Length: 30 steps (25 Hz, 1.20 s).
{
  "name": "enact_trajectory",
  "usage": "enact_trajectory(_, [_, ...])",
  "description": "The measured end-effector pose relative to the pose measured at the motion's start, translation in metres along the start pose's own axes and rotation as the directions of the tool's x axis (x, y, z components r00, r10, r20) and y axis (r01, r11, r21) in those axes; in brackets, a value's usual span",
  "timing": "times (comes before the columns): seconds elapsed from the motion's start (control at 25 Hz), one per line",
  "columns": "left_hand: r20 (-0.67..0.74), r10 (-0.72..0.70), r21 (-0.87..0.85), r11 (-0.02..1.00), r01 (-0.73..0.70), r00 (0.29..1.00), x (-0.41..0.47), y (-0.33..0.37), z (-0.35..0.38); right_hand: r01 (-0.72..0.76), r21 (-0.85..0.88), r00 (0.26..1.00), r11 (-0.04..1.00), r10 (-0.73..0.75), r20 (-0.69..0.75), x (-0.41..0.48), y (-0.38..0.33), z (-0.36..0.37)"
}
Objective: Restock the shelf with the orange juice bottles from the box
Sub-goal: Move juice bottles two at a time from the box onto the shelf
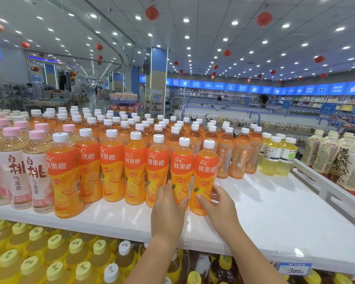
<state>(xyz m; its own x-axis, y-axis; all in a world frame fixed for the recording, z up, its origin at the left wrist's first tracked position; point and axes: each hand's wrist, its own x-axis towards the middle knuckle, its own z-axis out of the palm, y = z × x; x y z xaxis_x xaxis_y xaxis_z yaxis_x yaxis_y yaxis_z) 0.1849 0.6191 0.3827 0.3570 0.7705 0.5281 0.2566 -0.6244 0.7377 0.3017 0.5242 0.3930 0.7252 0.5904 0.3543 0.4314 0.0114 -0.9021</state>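
Note:
A front row of several orange juice bottles with white caps and orange labels stands on the white top shelf (275, 212). My left hand (169, 210) grips the lower part of the second bottle from the right (181, 167). My right hand (215, 203) grips the base of the rightmost bottle (206, 169). Both bottles stand upright, close side by side. More orange bottles (111, 167) fill the row to the left, with paler orange drinks behind. The box is not in view.
Pink-capped peach tea bottles (19, 171) stand at the left of the shelf. Yellow-green drinks (275, 158) and milk tea bottles (344, 165) stand at the right. Bare white shelf lies right of my hands. Yellow-capped bottles (55, 253) fill the lower shelf.

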Motion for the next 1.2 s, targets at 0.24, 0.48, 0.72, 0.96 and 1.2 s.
enact_trajectory(0.24, [0.033, -0.014, -0.054, 0.998, 0.016, 0.999, 0.001, 0.004, -0.008, -0.004, -0.016, 1.0, 1.0, 0.005, 0.016, -0.001, -0.002, 0.0])
enact_trajectory(0.48, [0.118, -0.014, -0.203, 0.978, 0.037, 0.993, -0.002, 0.013, -0.022, -0.023, -0.001, 0.997, 1.0, 0.023, 0.075, -0.008, -0.011, -0.004])
enact_trajectory(0.72, [0.223, 0.063, -0.241, 0.971, -0.008, 0.973, -0.015, 0.024, -0.033, 0.014, -0.026, 0.986, 1.0, -0.009, 0.166, -0.019, -0.016, -0.01])
enact_trajectory(0.96, [0.362, 0.044, -0.194, 0.98, 0.03, 0.931, -0.041, 0.032, -0.048, -0.014, -0.077, 0.977, 0.997, 0.03, 0.21, -0.036, -0.013, -0.026])
enact_trajectory(1.2, [0.472, -0.008, -0.193, 0.975, 0.112, 0.882, -0.063, 0.041, -0.069, -0.048, -0.102, 0.989, 0.994, 0.061, 0.135, -0.081, -0.025, -0.045])
